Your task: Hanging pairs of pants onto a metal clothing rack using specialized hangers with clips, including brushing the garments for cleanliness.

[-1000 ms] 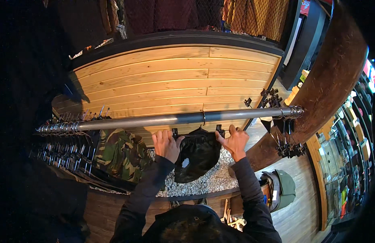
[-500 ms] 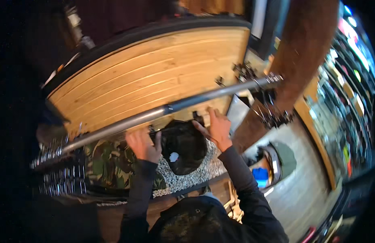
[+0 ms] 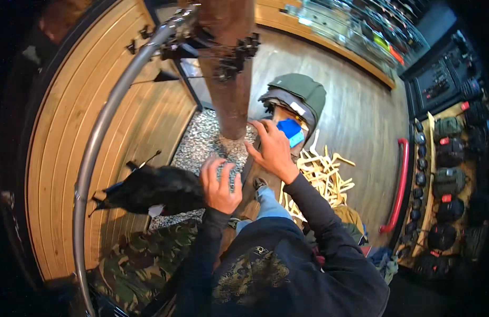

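My left hand (image 3: 220, 186), its fingers spread and curled a little, hovers just right of a black garment (image 3: 162, 190) and holds nothing. That garment hangs from a clip hanger (image 3: 144, 158) on the curved grey metal rail (image 3: 94, 142). Farther forward, my right hand (image 3: 274, 150) is also open, thumb and fingers apart. In the picture it overlaps the near-left side of a stack of folded dark green and grey clothes (image 3: 302, 87) with a blue item (image 3: 289, 129) on it. Camouflage clothing (image 3: 144, 259) hangs on the rail closer to me.
Bare wooden hangers (image 3: 326, 179) lie in a heap on the floor right of my legs, with crumpled clothes (image 3: 355, 219) nearby. A brown post (image 3: 226, 90) rises from pebbles (image 3: 202, 137) beside the rail. A red bar (image 3: 397, 185) and shelves of bags (image 3: 448, 179) line the right side.
Both hands were raised at the rail, on either side of the black garment's top. They have come away from it, and the view has swung right toward the folded stack and hangers.
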`<move>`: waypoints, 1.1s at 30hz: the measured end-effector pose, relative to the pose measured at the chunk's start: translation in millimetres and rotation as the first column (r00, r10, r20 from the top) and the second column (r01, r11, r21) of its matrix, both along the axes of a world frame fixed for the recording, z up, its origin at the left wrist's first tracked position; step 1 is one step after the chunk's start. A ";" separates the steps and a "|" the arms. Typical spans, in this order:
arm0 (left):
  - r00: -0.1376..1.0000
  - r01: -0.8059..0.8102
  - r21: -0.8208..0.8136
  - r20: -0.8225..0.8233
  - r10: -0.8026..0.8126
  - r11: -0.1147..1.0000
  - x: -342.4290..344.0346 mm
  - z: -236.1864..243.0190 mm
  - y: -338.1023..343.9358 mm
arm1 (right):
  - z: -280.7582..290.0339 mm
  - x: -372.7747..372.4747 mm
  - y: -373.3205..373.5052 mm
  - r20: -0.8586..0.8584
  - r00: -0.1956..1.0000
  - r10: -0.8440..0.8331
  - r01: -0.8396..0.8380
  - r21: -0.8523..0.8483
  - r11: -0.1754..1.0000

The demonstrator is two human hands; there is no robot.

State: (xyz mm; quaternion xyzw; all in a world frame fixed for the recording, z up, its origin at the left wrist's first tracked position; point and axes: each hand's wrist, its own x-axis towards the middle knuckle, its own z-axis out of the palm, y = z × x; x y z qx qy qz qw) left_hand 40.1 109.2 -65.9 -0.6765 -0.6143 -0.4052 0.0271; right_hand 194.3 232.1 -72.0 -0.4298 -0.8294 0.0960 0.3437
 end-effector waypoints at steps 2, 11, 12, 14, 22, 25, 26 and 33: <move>0.996 0.087 -0.086 0.001 -0.087 0.993 25.8 -14.7 22.3 | -28.2 42.2 9.9 0.099 0.989 -0.112 0.120 -0.079 0.990; 0.963 0.268 -0.465 0.138 -0.230 0.844 103.2 -130.4 140.9 | -211.9 168.0 75.7 0.292 0.919 -0.264 0.382 -0.500 0.777; 0.960 0.281 -0.485 0.140 -0.243 0.828 113.1 -146.3 157.4 | -235.3 177.7 83.9 0.331 0.905 -0.266 0.409 -0.511 0.756; 0.954 0.299 -0.540 0.164 -0.251 0.786 126.1 -183.8 184.3 | -283.6 183.2 101.5 0.371 0.888 -0.272 0.443 -0.532 0.721; 0.949 0.290 -0.718 0.133 -0.284 0.632 140.1 -253.6 237.8 | -449.6 190.3 164.4 0.521 0.802 -0.293 0.596 -0.733 0.327; 0.960 0.249 -0.725 0.097 -0.263 0.643 128.0 -255.3 233.2 | -503.6 187.2 165.4 0.482 0.778 -0.403 0.625 -0.663 0.413; 0.962 0.238 -0.739 0.090 -0.258 0.631 122.9 -251.9 228.5 | -514.8 189.4 165.7 0.448 0.794 -0.412 0.604 -0.658 0.450; 0.980 0.193 -0.700 0.102 -0.172 0.688 95.5 -209.2 168.2 | -516.9 213.3 129.5 0.040 0.862 -0.505 0.445 -0.533 0.719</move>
